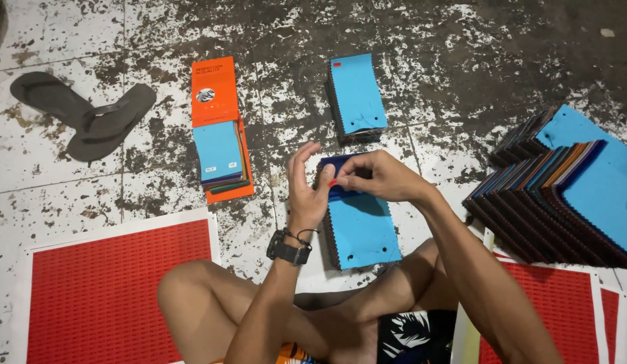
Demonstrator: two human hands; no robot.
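Both hands met at the far short end of the blue swatch stack (359,226), whose long axis ran away from the person; right hand (381,176) fingers pinched a small red sticker (332,183), left hand (305,192) fingers loosely spread, touching the stack's edge.

Matt blue cloth swatches (363,229), rubbery dark flip-flops (84,114), stained glossy floor tiles (158,182).

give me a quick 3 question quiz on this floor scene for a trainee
1. True or false: both hands work at the top edge of the blue swatch stack.
2. Which wrist wears the black watch?
3. What lies at far left? A) sandals B) scissors C) a bucket

Key:
1. True: left hand and right hand meet on the blue swatch stack.
2. Left; black watch.
3. A, dark sandals.
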